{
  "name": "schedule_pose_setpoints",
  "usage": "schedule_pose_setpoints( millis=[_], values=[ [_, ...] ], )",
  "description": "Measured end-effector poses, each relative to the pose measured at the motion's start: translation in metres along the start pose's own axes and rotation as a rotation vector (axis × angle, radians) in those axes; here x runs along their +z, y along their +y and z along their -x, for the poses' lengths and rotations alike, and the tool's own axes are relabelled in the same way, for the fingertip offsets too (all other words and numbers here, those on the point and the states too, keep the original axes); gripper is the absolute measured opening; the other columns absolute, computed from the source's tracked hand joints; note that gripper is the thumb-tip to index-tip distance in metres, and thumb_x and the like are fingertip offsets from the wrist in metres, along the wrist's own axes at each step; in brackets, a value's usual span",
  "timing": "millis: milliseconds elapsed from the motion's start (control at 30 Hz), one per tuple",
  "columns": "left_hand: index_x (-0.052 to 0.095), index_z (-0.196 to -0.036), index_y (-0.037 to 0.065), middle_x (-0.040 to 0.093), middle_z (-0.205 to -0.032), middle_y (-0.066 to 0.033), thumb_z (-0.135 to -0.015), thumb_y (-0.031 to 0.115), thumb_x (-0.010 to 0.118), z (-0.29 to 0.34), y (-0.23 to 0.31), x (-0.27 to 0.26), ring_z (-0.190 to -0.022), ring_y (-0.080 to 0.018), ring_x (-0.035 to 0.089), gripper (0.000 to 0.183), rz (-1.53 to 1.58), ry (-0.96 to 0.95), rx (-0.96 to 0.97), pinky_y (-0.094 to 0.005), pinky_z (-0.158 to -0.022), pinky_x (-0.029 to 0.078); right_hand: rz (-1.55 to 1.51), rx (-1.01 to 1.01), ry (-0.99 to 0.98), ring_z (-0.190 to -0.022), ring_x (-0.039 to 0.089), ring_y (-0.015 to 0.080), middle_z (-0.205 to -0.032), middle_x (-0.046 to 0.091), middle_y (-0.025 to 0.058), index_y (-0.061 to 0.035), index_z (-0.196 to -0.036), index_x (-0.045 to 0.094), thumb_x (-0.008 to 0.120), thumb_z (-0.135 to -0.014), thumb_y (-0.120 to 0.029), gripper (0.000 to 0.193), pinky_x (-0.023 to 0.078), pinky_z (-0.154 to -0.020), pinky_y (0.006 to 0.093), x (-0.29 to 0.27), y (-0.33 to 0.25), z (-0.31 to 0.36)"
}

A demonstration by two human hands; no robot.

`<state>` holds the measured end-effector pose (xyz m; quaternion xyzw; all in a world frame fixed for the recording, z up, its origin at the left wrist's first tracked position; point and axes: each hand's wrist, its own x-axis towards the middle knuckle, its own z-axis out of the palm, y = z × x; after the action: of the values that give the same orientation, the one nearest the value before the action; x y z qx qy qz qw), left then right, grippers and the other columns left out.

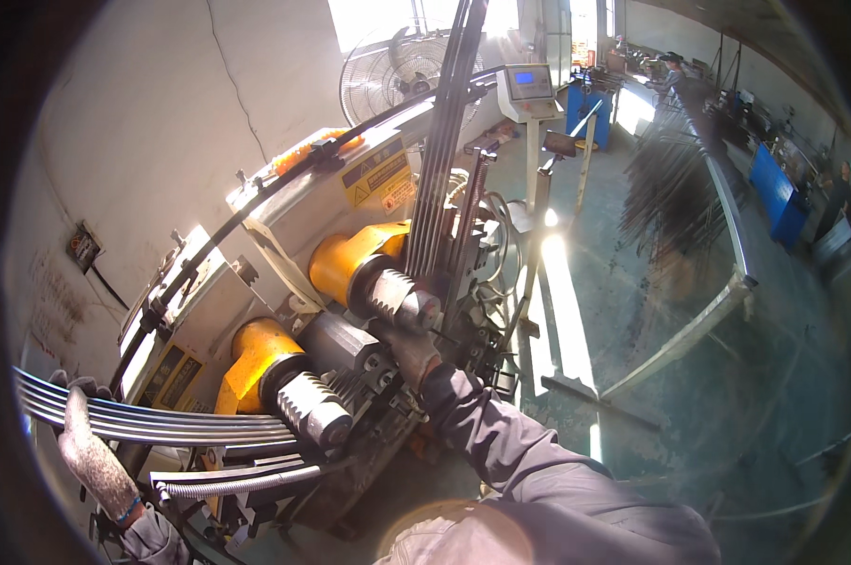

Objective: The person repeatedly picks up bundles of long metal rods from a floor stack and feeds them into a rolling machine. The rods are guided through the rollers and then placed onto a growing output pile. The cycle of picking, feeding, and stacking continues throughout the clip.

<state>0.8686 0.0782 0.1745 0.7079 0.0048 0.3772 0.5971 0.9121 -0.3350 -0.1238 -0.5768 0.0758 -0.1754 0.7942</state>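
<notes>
My left hand [88,450], in a light knit glove with a dark finger area, is closed around several parallel metal bars [185,427] at the left. These bars run to the grooved steel roller [314,411] on the nearer orange housing [256,363]. My right hand [408,354], gloved too, reaches in just below the second grooved roller [399,297], beside a grey steel block [340,341]. Its fingers are mostly hidden in shadow there. More long bars [435,155] rise steeply past the farther orange housing [345,268]; whether they join the left ones is hidden.
A control box [527,89] with a blue screen stands on a post behind the machine, near a large fan [388,75]. To the right, a rack [727,202] bears many dark rods. A ribbed hose [242,485] lies along the machine's near side. Another person [671,71] is far back.
</notes>
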Motion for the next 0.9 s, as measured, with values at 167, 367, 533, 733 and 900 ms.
schedule_pose_setpoints(
  millis=[167,367,533,733,900],
  values=[
    [0.082,-0.104,0.002,0.074,-0.088,-0.0059,-0.107,0.034,0.067,0.009,0.034,0.064,-0.078,-0.015,0.068,0.036,-0.367,-0.091,-0.029,-0.0294,-0.074,0.054,-0.064,0.056,-0.015,-0.097,0.067,0.015,-0.111,0.074,0.0066,-0.0039,-0.131,0.076,0.071,-0.103,-0.031,0.039,0.054,-0.085,0.0334,-0.004,-0.008,0.005],
    [0.072,-0.101,-0.005,0.062,-0.077,-0.0077,-0.11,0.022,0.063,0.012,0.03,0.135,-0.07,-0.0133,0.062,0.03,-0.279,-0.423,0.211,-0.0324,-0.063,0.049,-0.081,0.035,-0.016,-0.098,0.068,0.0149,-0.112,0.077,0.0048,-0.002,-0.13,0.076,0.075,-0.102,-0.036,0.044,0.054,-0.086,0.0346,-0.007,0.0,0.002],
    [0.073,-0.102,-0.005,0.066,-0.08,-0.0091,-0.111,0.02,0.063,0.012,0.029,0.14,-0.073,-0.0144,0.064,0.028,-0.192,-0.395,0.113,-0.0315,-0.067,0.05,0.002,-0.02,-0.011,-0.098,0.068,0.0154,-0.112,0.077,0.0068,-0.0022,-0.131,0.076,0.076,-0.102,-0.036,0.044,0.054,-0.086,0.0362,-0.011,0.014,-0.006],
    [0.074,-0.1,-0.005,0.069,-0.083,-0.0067,-0.112,0.023,0.063,0.015,0.031,0.136,-0.076,-0.0139,0.065,0.032,-0.233,-0.409,0.062,-0.0311,-0.071,0.051,0.312,-0.114,-0.085,-0.109,0.066,0.0148,-0.124,0.072,0.0054,-0.002,-0.141,0.066,0.06,-0.113,-0.021,0.035,0.054,-0.093,0.0331,-0.015,0.023,-0.011],
    [0.073,-0.114,-0.004,0.068,-0.084,-0.0051,-0.111,0.023,0.065,0.007,0.025,0.134,-0.075,-0.0128,0.063,0.029,-0.216,-0.426,0.052,-0.0295,-0.07,0.05,0.167,-0.004,-0.092,-0.111,0.068,0.017,-0.125,0.073,0.0078,-0.0014,-0.14,0.067,0.059,-0.113,-0.021,0.034,0.055,-0.094,0.0346,-0.014,0.021,-0.011]
  ],
)
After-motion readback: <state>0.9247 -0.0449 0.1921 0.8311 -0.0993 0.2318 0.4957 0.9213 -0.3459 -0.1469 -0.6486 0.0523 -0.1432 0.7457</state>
